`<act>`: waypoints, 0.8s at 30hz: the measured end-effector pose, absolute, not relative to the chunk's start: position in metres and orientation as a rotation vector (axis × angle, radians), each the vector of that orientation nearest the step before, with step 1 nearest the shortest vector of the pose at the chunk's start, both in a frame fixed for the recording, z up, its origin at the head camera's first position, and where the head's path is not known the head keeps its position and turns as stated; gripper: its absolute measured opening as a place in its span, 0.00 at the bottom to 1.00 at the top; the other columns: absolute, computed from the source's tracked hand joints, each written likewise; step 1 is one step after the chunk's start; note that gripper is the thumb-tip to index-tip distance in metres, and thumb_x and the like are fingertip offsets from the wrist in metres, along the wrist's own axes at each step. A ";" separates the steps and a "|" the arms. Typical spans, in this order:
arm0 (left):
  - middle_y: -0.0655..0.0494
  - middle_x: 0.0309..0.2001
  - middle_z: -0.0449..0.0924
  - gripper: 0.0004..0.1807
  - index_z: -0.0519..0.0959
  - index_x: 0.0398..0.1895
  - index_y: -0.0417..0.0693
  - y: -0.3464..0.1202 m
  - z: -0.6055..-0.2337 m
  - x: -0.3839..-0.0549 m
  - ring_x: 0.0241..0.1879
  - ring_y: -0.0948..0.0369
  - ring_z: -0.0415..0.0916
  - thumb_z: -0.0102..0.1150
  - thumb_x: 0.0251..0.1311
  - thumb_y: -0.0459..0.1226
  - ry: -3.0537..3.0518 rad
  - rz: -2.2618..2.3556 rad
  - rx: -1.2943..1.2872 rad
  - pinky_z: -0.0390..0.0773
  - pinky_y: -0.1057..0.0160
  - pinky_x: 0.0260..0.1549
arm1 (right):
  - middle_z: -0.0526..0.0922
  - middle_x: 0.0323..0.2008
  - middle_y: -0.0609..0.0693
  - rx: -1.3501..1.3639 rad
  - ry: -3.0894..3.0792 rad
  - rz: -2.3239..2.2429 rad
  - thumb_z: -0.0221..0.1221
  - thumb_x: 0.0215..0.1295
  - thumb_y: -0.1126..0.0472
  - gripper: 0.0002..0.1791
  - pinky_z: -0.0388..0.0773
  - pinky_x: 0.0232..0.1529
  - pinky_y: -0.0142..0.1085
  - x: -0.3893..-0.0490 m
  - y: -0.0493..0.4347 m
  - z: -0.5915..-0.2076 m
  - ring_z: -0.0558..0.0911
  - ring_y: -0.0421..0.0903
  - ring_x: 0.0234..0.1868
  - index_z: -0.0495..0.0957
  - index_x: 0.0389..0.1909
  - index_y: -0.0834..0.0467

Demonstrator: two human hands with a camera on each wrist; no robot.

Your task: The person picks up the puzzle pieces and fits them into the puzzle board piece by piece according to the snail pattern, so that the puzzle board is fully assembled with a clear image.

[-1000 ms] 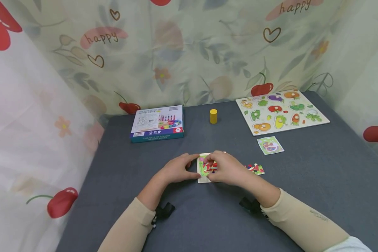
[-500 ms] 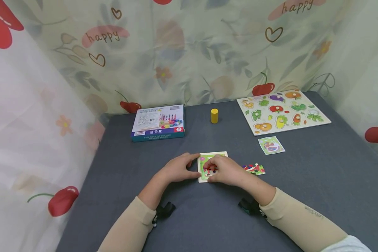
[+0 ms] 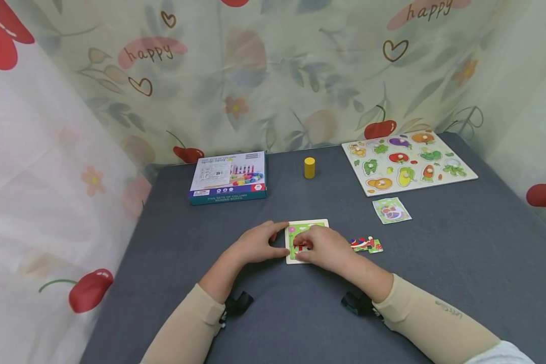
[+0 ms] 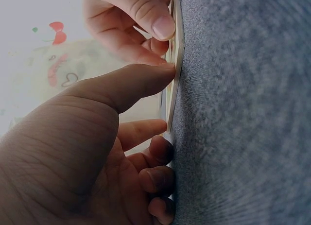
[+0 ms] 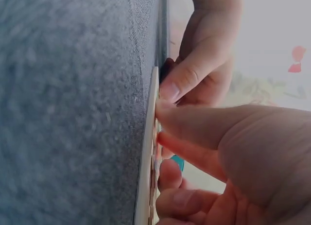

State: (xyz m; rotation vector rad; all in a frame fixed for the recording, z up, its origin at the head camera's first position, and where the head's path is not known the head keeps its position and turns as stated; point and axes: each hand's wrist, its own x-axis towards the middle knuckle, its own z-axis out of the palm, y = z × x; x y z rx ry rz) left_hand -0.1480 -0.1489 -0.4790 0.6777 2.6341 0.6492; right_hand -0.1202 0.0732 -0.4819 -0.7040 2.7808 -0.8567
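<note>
A small jigsaw board (image 3: 307, 222) with a pale rim and a green picture lies flat on the table. At its left edge is my left hand (image 3: 256, 245), thumb and index finger spread wide and touching the rim near the two left corners; in the left wrist view the thumb (image 4: 141, 84) rests on the edge. My right hand (image 3: 327, 247) reaches over the board from the right. Its thumb and index finger hold a red and white puzzle piece (image 3: 302, 248) down on the picture, the piece mostly hidden by the fingers. The right wrist view shows the right fingertips against the board (image 5: 147, 171).
Joined red and green puzzle pieces (image 3: 365, 244) lie right of the board. Farther back are a picture card (image 3: 392, 210), a vegetable peg puzzle (image 3: 409, 163), a yellow cylinder (image 3: 309, 168) and a boxed toy set (image 3: 228, 178). A patterned curtain (image 3: 273, 76) hangs behind the table (image 3: 273, 313).
My right hand has shifted slightly down and left over the board, uncovering its top right corner and more of the joined pieces. The red piece has gone lower under the fingers. My left hand stays put.
</note>
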 end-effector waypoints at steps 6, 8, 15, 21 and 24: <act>0.55 0.35 0.69 0.41 0.68 0.77 0.57 -0.150 -0.481 -0.148 0.31 0.58 0.66 0.69 0.62 0.54 2.636 0.655 0.674 0.61 0.60 0.28 | 0.83 0.27 0.37 -0.723 2.805 -0.805 0.73 0.61 0.55 0.11 0.69 0.25 0.36 -0.118 0.073 -0.481 0.72 0.37 0.22 0.92 0.44 0.51; 0.55 0.35 0.69 0.41 0.68 0.77 0.57 -0.151 -0.481 -0.147 0.30 0.59 0.66 0.69 0.62 0.54 2.641 0.651 0.663 0.61 0.60 0.28 | 0.81 0.25 0.37 -0.763 2.801 -0.801 0.73 0.61 0.54 0.12 0.69 0.25 0.35 -0.119 0.073 -0.481 0.72 0.36 0.22 0.91 0.45 0.51; 0.55 0.35 0.69 0.41 0.68 0.76 0.56 -0.150 -0.482 -0.146 0.29 0.59 0.64 0.70 0.62 0.55 2.648 0.646 0.678 0.60 0.60 0.28 | 0.75 0.18 0.38 -0.768 2.737 -0.869 0.73 0.62 0.54 0.13 0.70 0.28 0.36 -0.118 0.080 -0.464 0.72 0.38 0.21 0.90 0.46 0.53; 0.54 0.35 0.69 0.42 0.69 0.76 0.57 -0.148 -0.479 -0.147 0.31 0.58 0.66 0.70 0.60 0.56 2.645 0.650 0.655 0.62 0.60 0.28 | 0.74 0.21 0.42 -0.700 2.688 -0.942 0.73 0.62 0.55 0.15 0.67 0.27 0.38 -0.115 0.095 -0.429 0.71 0.43 0.22 0.89 0.48 0.55; 0.55 0.36 0.70 0.43 0.69 0.76 0.57 -0.147 -0.479 -0.147 0.33 0.59 0.68 0.70 0.59 0.57 2.646 0.646 0.639 0.63 0.60 0.29 | 0.73 0.22 0.43 -0.727 2.681 -0.975 0.73 0.62 0.55 0.15 0.66 0.25 0.37 -0.114 0.104 -0.414 0.70 0.43 0.21 0.88 0.49 0.54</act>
